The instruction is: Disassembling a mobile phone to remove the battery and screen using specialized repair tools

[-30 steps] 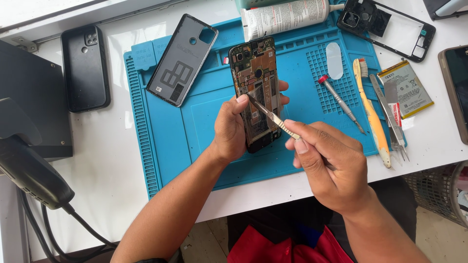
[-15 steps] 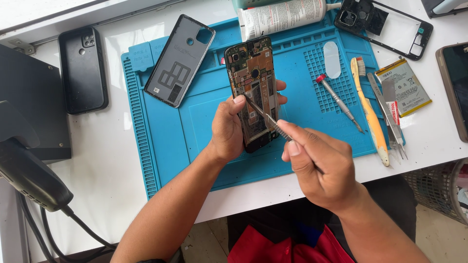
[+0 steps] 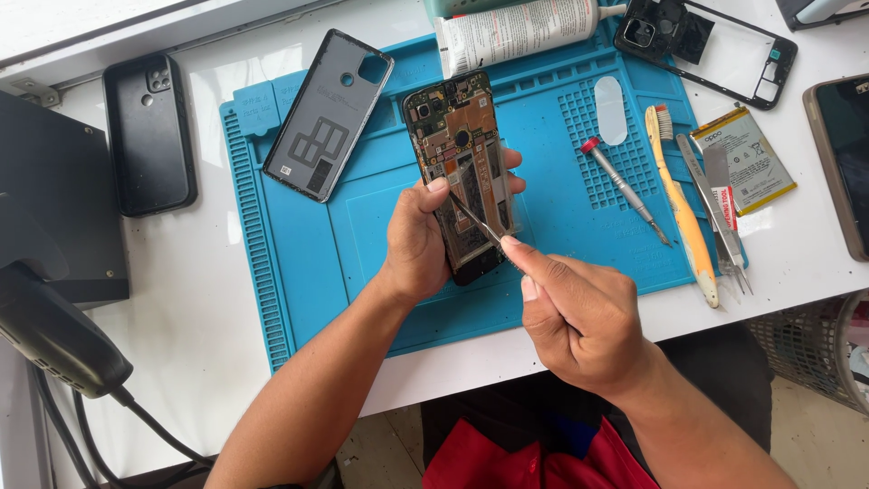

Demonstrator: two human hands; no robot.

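White surface with a blue silicone repair mat spread over the middle of it. Dead centre on the mat is an opened smartphone with its back off, so the circuit board and copper shielding are showing. The left hand has its grip wrapped around the lower half of the phone, thumb on the face, fingers curled behind. The right hand, at about 5 o'clock from the phone, has its grip pinched shut on metal tweezers, tips touching the board just beside the left thumb.

Around it: the grey back cover lies at 10 o'clock from the phone, and a black phone case sits further out at 9 o'clock, off the mat. A white glue tube is at 12 o'clock. At 3 o'clock there's a red-capped screwdriver, then an orange-handled brush and a battery. A black phone frame is at 1 o'clock.
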